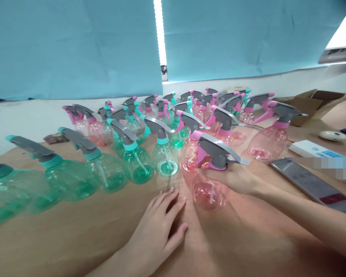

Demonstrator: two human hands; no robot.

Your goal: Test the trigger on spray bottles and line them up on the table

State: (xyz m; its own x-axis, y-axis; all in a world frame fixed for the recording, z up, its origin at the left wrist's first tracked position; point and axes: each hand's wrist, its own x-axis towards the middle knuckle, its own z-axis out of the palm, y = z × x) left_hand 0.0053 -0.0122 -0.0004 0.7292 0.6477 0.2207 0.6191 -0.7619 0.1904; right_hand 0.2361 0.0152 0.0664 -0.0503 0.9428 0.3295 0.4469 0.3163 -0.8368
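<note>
My right hand (233, 177) is closed around the neck of a pink spray bottle (209, 194) with a grey and pink trigger head. That bottle looks slightly tilted, and some of my fingers are hidden behind it. To its left my left hand (163, 215) lies palm down on the table (109, 238), fingers stretched out, holding nothing. Just beyond my left hand stands a green spray bottle (165, 157) with a turquoise collar. Behind the held bottle is another pink spray bottle (187, 152).
Several green spray bottles (72, 179) line the left front, with more pink and green ones behind. At the right are a phone (308, 181), a white box-shaped device (311, 148), a white computer mouse (333, 135) and an open cardboard box (311, 107). Blue blinds (75, 50) hang behind.
</note>
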